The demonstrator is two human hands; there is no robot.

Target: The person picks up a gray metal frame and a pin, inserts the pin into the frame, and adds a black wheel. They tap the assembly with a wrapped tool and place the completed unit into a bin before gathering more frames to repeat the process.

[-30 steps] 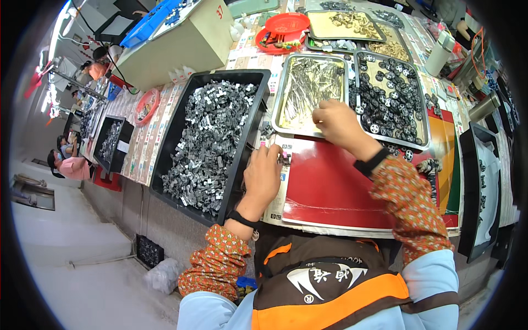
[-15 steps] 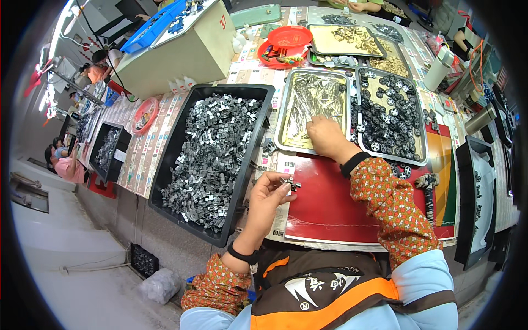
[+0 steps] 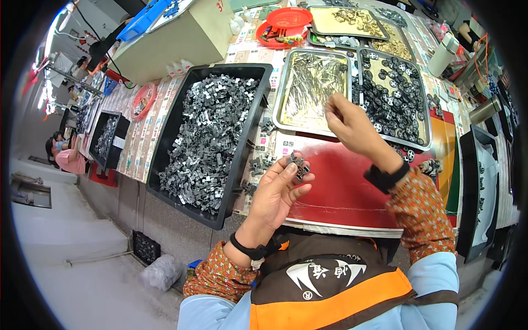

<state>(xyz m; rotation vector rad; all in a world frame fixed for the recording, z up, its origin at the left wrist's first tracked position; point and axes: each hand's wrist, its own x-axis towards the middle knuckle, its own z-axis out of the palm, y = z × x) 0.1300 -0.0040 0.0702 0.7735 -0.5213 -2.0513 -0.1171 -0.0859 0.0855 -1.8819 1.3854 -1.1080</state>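
My left hand [image 3: 274,199] holds a small dark plastic part [image 3: 300,167] between thumb and fingers, just over the near left corner of a red board [image 3: 344,198]. My right hand [image 3: 355,129] is closed, its fingers curled at the near right corner of a metal tray [image 3: 278,113] of thin silvery pins [image 3: 311,77]. Whatever is in that hand is hidden by the fingers. Beside it, a second tray holds black toy wheels [image 3: 391,104] with pale hubs. A deep black bin [image 3: 263,99] left of my hands is heaped with small dark plastic parts [image 3: 212,132].
Loose dark parts [image 3: 259,165] lie between the bin and the board. Farther back are red plastic dishes [image 3: 287,18] and a tray of tan pieces [image 3: 347,22]. A tall flask [image 3: 443,55] and a steel bottle [image 3: 485,110] stand at the right. A pale cabinet [image 3: 176,41] stands back left.
My right hand has drawn back from among the pins toward the tray's near right corner. The left hand has risen slightly and turned, showing more of the dark part.
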